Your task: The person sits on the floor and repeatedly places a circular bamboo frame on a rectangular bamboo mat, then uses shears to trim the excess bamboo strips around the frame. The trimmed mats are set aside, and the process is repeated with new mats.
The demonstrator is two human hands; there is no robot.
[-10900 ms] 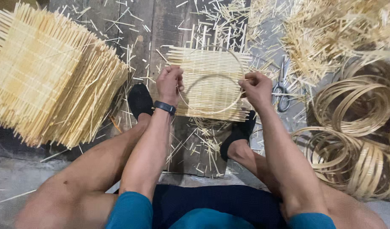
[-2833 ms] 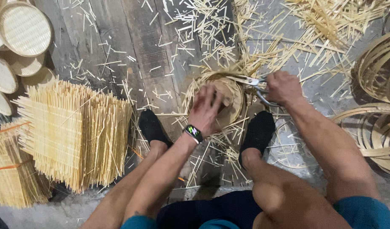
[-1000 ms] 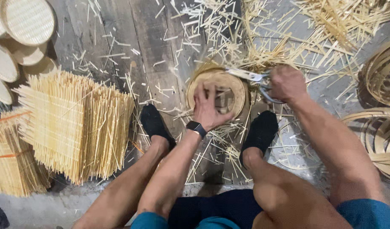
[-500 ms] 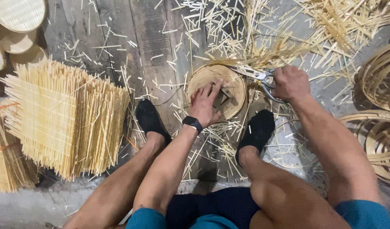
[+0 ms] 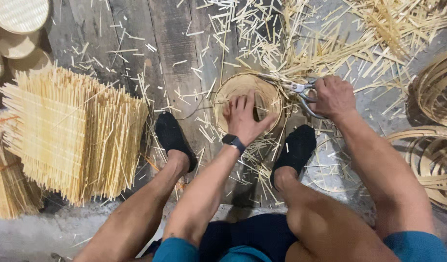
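Observation:
A round woven bamboo tray (image 5: 243, 87) lies on the wooden floor between my two black-socked feet. My left hand (image 5: 245, 119), with a black watch on the wrist, presses flat on the tray with fingers spread. My right hand (image 5: 333, 96) is closed on the handles of metal scissors (image 5: 295, 89), whose blades point left along the tray's upper right rim. Cut bamboo slivers lie all around the tray.
A tall stack of square woven bamboo mats (image 5: 70, 133) stands at the left, with finished round trays (image 5: 20, 17) at the top left. Coiled bamboo hoops (image 5: 434, 140) pile up at the right. Loose bamboo strips (image 5: 379, 29) cover the top right floor.
The mat that had long stick ends around a hoop is now trimmed to a round tray. In the last second my left hand stayed pressed on it and the scissors stayed at the rim.

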